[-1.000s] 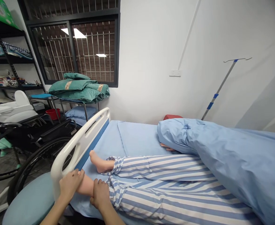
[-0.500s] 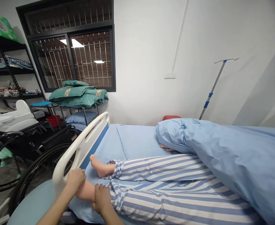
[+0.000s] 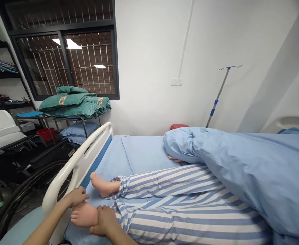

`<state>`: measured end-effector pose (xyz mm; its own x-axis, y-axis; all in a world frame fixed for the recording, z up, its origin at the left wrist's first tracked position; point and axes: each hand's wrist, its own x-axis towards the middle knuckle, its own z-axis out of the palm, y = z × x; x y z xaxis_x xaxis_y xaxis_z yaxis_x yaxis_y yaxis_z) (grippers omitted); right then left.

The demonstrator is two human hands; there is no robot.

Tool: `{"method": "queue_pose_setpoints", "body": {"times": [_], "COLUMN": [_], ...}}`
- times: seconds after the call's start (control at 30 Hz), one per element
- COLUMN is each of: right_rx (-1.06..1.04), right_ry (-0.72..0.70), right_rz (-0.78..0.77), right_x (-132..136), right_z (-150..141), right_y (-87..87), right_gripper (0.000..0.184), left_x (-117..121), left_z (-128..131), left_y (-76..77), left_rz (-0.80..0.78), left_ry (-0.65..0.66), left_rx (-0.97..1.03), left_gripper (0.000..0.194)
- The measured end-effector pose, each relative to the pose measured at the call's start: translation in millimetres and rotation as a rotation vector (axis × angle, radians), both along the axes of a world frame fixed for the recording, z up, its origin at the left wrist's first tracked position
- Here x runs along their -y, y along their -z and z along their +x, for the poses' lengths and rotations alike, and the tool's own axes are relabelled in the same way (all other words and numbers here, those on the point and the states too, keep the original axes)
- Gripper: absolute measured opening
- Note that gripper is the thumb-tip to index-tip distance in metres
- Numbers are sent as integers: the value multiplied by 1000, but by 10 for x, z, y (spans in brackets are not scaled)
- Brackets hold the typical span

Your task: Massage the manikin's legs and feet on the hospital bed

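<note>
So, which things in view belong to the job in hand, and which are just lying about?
In the job:
nearer bare foot
right hand, fingers over its ankle
left hand, by its toe end
bed

Apparently just lying about:
wheelchair
red bucket
green bedding
hooked pole

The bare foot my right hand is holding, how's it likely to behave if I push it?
The foot probably won't slide far, since your right hand is wrapped around it near the trouser cuff. Its bare surface looks smooth, so a loose grip might slip a little. The cuff looks soft and bunched, so it would likely crumple rather than resist.
</note>
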<state>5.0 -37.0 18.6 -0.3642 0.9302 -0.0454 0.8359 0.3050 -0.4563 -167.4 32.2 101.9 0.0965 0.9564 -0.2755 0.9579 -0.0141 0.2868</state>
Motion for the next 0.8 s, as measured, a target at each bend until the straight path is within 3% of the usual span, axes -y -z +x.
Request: {"method": "queue_pose_setpoints", "body": {"times": [0.1,0.2,0.3,0.43,0.57,0.8], "right_rx": [-250,-271,-178,-78,15,54], "right_ry": [-6,52,12,-117,-108,-49], "right_rz": [61,179,205,55,-87,-44], "right_x": [-160,-408,-703,-1080,-1326,-1380], "right_z": [129,208,209,165,129,83], "right_y": [-62,-150,-227,-250,-177,-18], "right_gripper": [49,46,60,87,76,77], "left_x": [-136,-267,-388,-507,-552,-511], "left_z": [15,35,69,159,280,450], "left_y": [113,246,383,584,784,998], "left_rz": [-140,-175,-93,30,45,235], "left_ry": [-6,-113,-206,-300,-436,-514], "left_rx": [355,619,838,1092,1277,1292], "left_gripper": [34,41,43,42,44,42]}}
